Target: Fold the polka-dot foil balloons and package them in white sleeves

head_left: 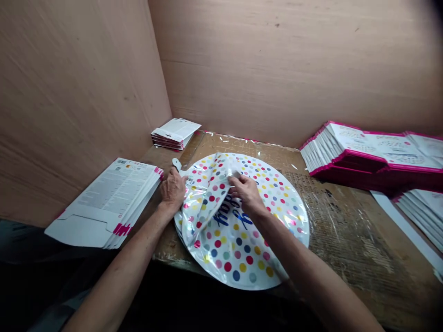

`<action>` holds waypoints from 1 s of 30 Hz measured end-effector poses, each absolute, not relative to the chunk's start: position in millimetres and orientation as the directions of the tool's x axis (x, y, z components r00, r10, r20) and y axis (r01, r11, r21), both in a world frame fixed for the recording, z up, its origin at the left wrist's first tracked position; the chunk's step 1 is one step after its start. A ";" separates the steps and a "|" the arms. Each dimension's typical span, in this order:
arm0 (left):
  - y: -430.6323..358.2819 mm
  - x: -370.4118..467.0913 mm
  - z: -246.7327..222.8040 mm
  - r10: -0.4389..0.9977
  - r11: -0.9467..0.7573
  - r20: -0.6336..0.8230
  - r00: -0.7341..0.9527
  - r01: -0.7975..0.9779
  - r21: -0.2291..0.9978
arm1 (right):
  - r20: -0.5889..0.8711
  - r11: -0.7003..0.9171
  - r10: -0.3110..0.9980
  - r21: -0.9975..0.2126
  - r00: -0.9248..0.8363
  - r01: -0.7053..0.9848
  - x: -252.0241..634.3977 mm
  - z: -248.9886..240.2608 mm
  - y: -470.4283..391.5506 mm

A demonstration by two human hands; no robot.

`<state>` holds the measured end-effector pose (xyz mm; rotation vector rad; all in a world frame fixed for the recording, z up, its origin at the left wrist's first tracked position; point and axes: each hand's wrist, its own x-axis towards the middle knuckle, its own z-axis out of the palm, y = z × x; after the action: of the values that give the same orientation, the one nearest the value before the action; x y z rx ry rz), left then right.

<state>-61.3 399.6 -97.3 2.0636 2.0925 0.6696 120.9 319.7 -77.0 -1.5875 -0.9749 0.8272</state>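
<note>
A stack of flat, round foil balloons (244, 260), white with coloured dots and blue lettering, lies at the front of the table. The top balloon's left part is folded over toward the middle. With its fingers pinched together, my right hand (246, 192) holds this folded flap (212, 193) above the lettering. My left hand (174, 188) is closed on the balloon's left edge, its thumb on the foil. Just beyond those fingers sticks out a pale tab with a small hole (176, 163). The undersides of my left fingers are partly hidden.
White printed cardboard sleeves (114, 193) lie stacked at the left, with a smaller stack (176, 130) in the back corner. Pink-edged folded packs (377, 150) line the right. Wooden panels (277, 69) rise behind and left of the cardboard-covered table (332, 240).
</note>
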 end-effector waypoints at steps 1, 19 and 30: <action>397.0 -62.1 -91.5 0.967 -0.030 0.247 -0.064 0.933 0.358 | -0.048 -0.124 0.895 -0.982 0.444 0.145 137.5 -73.6 308.8; 218.1 -12.9 -99.7 0.929 -0.355 -0.001 0.370 0.893 0.278 | 0.362 -0.145 0.914 -0.125 0.181 0.982 240.5 -81.6 228.4; 251.9 21.3 13.5 0.684 0.307 -0.401 0.609 0.258 0.916 | 0.572 0.612 0.686 -0.117 -0.451 0.782 126.6 -56.5 135.5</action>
<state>21.3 251.9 13.5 1.2691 0.9251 0.3429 126.6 135.5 -56.5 -1.1520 -2.2557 -0.2181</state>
